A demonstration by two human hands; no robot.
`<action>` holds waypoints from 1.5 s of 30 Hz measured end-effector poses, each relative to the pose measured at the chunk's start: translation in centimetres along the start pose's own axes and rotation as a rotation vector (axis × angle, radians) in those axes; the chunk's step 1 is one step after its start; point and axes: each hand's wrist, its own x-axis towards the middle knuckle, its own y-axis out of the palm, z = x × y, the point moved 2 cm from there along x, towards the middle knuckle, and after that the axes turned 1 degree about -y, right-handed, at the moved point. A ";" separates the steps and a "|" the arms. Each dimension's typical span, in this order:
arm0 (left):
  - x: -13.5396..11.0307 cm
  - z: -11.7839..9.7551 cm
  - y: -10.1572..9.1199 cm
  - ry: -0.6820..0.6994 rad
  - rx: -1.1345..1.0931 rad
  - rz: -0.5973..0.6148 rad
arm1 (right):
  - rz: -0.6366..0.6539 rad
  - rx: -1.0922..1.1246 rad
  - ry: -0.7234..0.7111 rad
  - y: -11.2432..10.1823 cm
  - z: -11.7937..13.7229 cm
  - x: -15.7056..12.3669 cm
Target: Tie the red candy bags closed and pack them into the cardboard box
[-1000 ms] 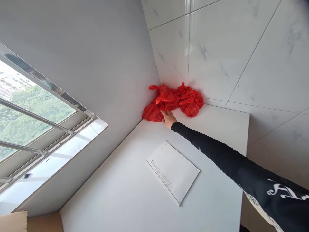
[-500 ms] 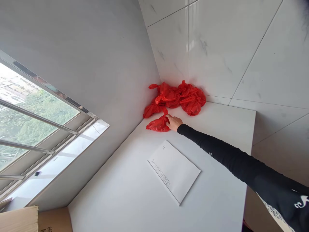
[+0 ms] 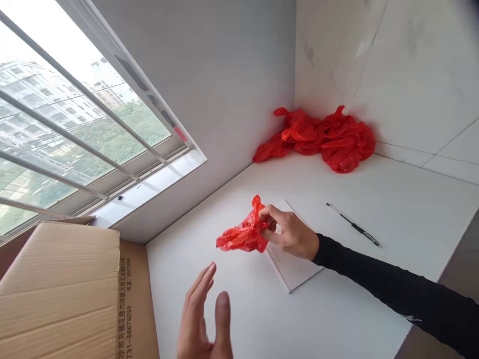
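Note:
My right hand, in a black sleeve, pinches a small knotted red plastic bag near its tied top. The bag is held up over the white tabletop, and what is inside it is hidden. Just below and left of it, my left hand is raised with thumb and fingers spread, holding nothing and apart from the bag. Partly behind my right hand lies a white notepad with handwriting on it.
Several knotted red plastic bags are heaped in the far corner against the walls. A black pen lies right of the notepad. A cardboard box with an open flap stands at the left, below the barred window.
My right hand has lifted the red bag off the table near the heap and brought it closer. My left hand has come into view. The view has swung left, and the pen now shows.

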 end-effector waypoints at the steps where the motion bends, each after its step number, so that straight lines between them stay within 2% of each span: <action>1: 0.1 0.2 0.8 -0.017 0.031 0.025 | 0.059 0.062 -0.012 1.5 0.6 -1.1; 5: -0.3 2.7 2.6 -0.172 -0.019 0.195 | 0.224 0.240 -0.014 6.3 1.3 -4.2; 8: -1.1 5.2 2.7 -0.238 -0.095 0.216 | 0.246 0.245 -0.011 8.2 0.6 -5.5; 13: -2.1 8.6 3.8 -0.225 -0.244 0.163 | 0.197 0.251 0.004 9.4 -1.0 -7.0; 17: -2.9 10.3 4.9 -0.186 -0.336 0.125 | 0.213 0.191 0.007 9.4 -1.6 -7.5; 21: -3.5 10.6 4.7 -0.131 -0.390 0.111 | 0.226 0.177 0.028 9.3 -1.5 -7.7; 28: -4.5 9.7 4.0 -0.030 -0.417 0.066 | 0.194 0.270 0.042 9.4 -0.9 -8.0; 32: -5.1 9.4 3.8 0.017 -0.389 0.023 | 0.188 0.252 0.009 9.1 -0.3 -8.3; 38: -5.2 10.3 3.7 -0.060 -0.278 -0.075 | 0.204 0.253 -0.050 8.7 0.5 -8.7; 45: -5.1 10.2 3.5 -0.063 -0.295 -0.062 | 0.211 0.270 -0.065 8.7 0.3 -8.9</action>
